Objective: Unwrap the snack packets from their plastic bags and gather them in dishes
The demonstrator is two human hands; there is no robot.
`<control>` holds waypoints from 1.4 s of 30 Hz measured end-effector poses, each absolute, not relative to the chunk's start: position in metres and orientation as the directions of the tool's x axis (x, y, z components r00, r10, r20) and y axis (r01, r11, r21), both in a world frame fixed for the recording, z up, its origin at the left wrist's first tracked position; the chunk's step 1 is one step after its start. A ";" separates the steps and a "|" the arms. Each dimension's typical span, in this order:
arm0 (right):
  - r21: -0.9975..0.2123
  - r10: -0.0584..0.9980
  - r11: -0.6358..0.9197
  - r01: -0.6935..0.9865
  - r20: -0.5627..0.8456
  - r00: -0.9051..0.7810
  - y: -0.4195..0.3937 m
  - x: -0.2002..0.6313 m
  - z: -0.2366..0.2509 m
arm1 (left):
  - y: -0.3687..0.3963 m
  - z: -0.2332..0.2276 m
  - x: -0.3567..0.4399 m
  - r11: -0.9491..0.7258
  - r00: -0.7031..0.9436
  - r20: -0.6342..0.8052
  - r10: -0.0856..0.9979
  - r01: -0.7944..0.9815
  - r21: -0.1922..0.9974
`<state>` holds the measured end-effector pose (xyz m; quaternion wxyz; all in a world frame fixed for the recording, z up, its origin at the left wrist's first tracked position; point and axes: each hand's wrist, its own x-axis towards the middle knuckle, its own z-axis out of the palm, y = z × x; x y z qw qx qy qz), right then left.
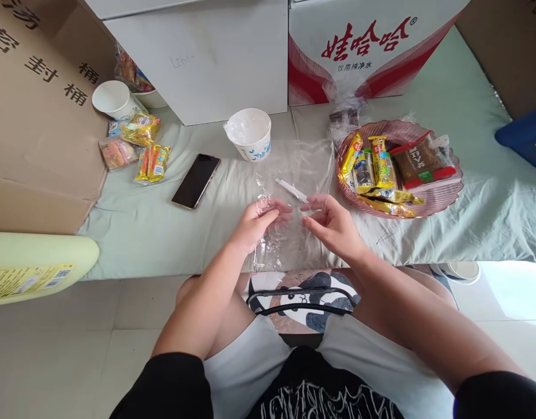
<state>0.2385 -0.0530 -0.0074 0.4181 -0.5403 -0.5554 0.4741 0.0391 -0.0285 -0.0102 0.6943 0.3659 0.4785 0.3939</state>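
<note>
A clear plastic bag (294,174) lies flat on the pale green cloth in front of me. My left hand (255,224) pinches its left edge near the middle. My right hand (333,224) pinches the bag just to the right, fingers curled on the film. A white strip, perhaps the bag's seal, shows just above my fingers. The bag's lower end hangs over the table edge toward my lap.
A pink woven basket (446,195) of wrapped snacks sits right of the bag. A white paper cup (250,135) and a black phone (196,180) lie to the left. Loose snack packets (141,148), another cup (114,99) and cardboard boxes (45,116) stand at the far left.
</note>
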 end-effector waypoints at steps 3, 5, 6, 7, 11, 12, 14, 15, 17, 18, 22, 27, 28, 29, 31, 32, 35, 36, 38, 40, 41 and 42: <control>-0.983 0.984 -0.111 0.145 -0.129 -0.123 -0.049 0.244 -0.010 | -0.021 -0.010 0.031 0.392 0.212 -0.354 0.911 -0.173 0.904; -0.977 0.977 -0.148 0.154 -0.169 -0.133 -0.047 0.247 -0.011 | -0.018 -0.011 0.026 0.385 0.208 -0.363 0.908 -0.073 0.920; -0.975 0.974 -0.161 0.153 -0.182 -0.136 -0.047 0.248 -0.011 | -0.017 -0.012 0.023 0.384 0.216 -0.371 0.903 -0.019 0.923; -0.976 0.972 -0.169 0.140 -0.188 -0.140 -0.046 0.249 -0.011 | -0.017 -0.012 0.021 0.379 0.230 -0.373 0.899 0.017 0.925; -0.985 0.971 -0.170 -0.022 -0.164 -0.176 -0.046 0.250 -0.011 | -0.019 -0.005 0.015 0.323 0.281 -0.285 0.917 -0.100 0.941; -0.985 0.972 -0.160 -0.061 -0.147 -0.181 -0.046 0.250 -0.011 | -0.020 -0.003 0.014 0.305 0.274 -0.256 0.927 -0.155 0.940; -0.984 0.976 -0.139 -0.109 -0.117 -0.186 -0.046 0.249 -0.011 | -0.020 0.002 0.013 0.288 0.259 -0.229 0.938 -0.221 0.932; -0.984 0.977 -0.130 -0.120 -0.107 -0.187 -0.046 0.250 -0.011 | -0.020 0.004 0.013 0.292 0.260 -0.230 0.938 -0.233 0.927; -0.981 0.976 -0.133 -0.140 -0.105 -0.189 -0.046 0.251 -0.012 | -0.018 0.005 0.011 0.317 0.279 -0.248 0.928 -0.235 0.919; -0.978 0.975 -0.141 -0.153 -0.110 -0.191 -0.045 0.251 -0.012 | -0.017 0.004 0.010 0.326 0.293 -0.253 0.922 -0.233 0.916; -0.976 0.979 -0.124 -0.176 -0.091 -0.184 -0.043 0.255 -0.015 | -0.014 -0.002 0.007 0.270 0.296 -0.219 0.930 -0.144 0.952; -0.997 0.992 -0.057 -0.050 -0.050 -0.120 -0.042 0.252 -0.018 | -0.013 -0.009 0.008 0.080 0.198 -0.095 0.976 0.080 0.994; -0.995 0.992 -0.070 -0.075 -0.062 -0.106 -0.043 0.251 -0.018 | -0.014 -0.010 0.009 0.076 0.186 -0.086 0.979 0.056 0.996; -0.990 0.993 -0.087 -0.115 -0.077 -0.091 -0.043 0.250 -0.018 | -0.014 -0.010 0.009 0.084 0.173 -0.086 0.981 0.019 0.996; -0.975 0.991 -0.119 -0.187 -0.107 -0.076 -0.043 0.249 -0.017 | -0.014 -0.011 0.010 0.106 0.150 -0.097 0.984 -0.058 0.993; -0.970 0.989 -0.132 -0.204 -0.117 -0.085 -0.043 0.248 -0.017 | -0.014 -0.011 0.010 0.110 0.141 -0.097 0.985 -0.089 0.990; -0.963 0.976 -0.179 -0.199 -0.150 -0.155 -0.043 0.247 -0.016 | -0.015 -0.010 0.010 0.102 0.130 -0.082 0.988 -0.154 0.983; -0.963 0.968 -0.199 -0.184 -0.163 -0.191 -0.043 0.247 -0.016 | -0.016 -0.010 0.010 0.095 0.131 -0.073 0.989 -0.173 0.980; -0.967 0.952 -0.218 -0.130 -0.182 -0.247 -0.044 0.246 -0.016 | -0.017 -0.008 0.007 0.080 0.124 -0.055 0.991 -0.203 0.976; -0.976 0.951 -0.203 -0.079 -0.177 -0.252 -0.043 0.246 -0.017 | -0.018 -0.005 0.003 0.090 0.118 -0.065 0.991 -0.224 0.971; -0.980 0.957 -0.188 -0.067 -0.168 -0.238 -0.043 0.246 -0.017 | -0.019 -0.003 0.000 0.117 0.128 -0.089 0.988 -0.230 0.966; -0.983 0.964 -0.170 -0.066 -0.152 -0.217 -0.043 0.246 -0.017 | -0.019 -0.002 -0.002 0.162 0.155 -0.128 0.980 -0.229 0.960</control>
